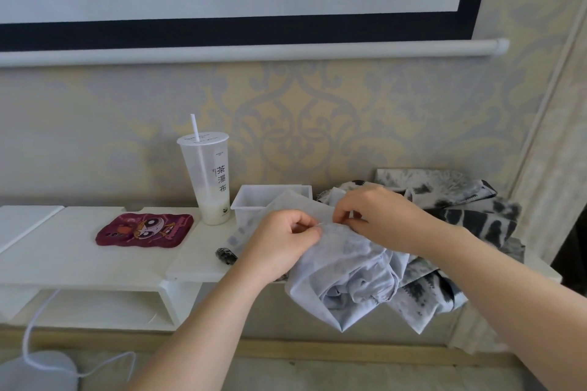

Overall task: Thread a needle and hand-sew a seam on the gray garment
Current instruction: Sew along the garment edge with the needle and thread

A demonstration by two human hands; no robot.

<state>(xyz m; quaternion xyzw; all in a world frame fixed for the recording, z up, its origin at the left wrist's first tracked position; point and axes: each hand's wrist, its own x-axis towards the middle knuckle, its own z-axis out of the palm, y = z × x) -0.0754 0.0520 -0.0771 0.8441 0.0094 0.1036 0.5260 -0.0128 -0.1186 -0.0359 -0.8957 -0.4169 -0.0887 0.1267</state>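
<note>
Bunched at the right end of the white shelf point(79, 257), lower folds hanging over the front edge, upper fold lifted toward the body: gray garment point(346, 270). Raised fold stretched left to right, so a stitch line judged likely to travel sideways rather than away. Pinched at its left end by the left hand point(279, 241), fingers curled tight around the cloth. Pinched just beside that by the right hand point(378, 216), fingertips bent down onto the same edge. Between the two pinches, a thin pale glint point(320, 224), needle or thread, too fine to tell which. Both hands equally close to the work, nearly touching each other.

Just behind the garment, partly covered by it, a clear plastic bin point(254, 200). Crowding the right side and underneath, a black-and-white patterned cloth point(476, 219). More room leftward along the shelf, as far as a tall cup point(206, 181) with a straw and a red cartoon pad point(144, 233). Open drop below the shelf edge, probably enough for drawing thread toward the body.
</note>
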